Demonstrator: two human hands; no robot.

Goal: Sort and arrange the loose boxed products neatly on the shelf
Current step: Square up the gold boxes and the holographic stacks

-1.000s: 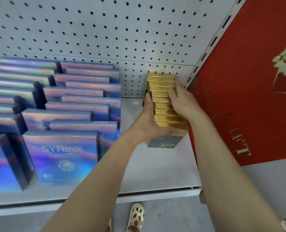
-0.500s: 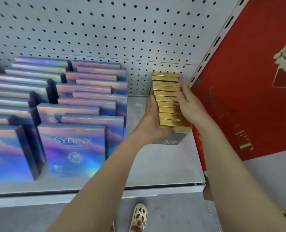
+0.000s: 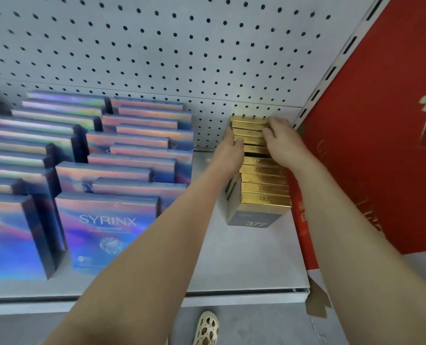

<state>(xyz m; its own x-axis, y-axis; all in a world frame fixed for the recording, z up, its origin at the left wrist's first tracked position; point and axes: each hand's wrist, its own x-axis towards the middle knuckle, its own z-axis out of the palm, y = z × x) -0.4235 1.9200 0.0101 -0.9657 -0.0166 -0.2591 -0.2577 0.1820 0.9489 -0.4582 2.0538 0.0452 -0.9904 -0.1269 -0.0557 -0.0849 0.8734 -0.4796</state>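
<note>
A row of gold boxes (image 3: pixel 265 192) stands front to back at the right end of the grey shelf (image 3: pixel 231 265). The front box shows a dark face marked 377. Both hands are at the rear part of this row. My left hand (image 3: pixel 228 155) lies against the row's left side, with its thumb over the box tops. My right hand (image 3: pixel 285 143) comes from the right, its fingers curled over the tops of the rear boxes. A small gap shows in the row just in front of the hands.
Several holographic blue SYRINX boxes (image 3: pixel 107 227) stand in rows on the left half of the shelf. A pegboard wall (image 3: pixel 157 46) backs the shelf. A red panel (image 3: pixel 381 145) closes the right side. A shoe (image 3: pixel 207 329) shows on the floor below.
Both hands have slid from the middle of the gold row toward the back wall. A gap has opened in the row in front of them. The camera has shifted slightly.
</note>
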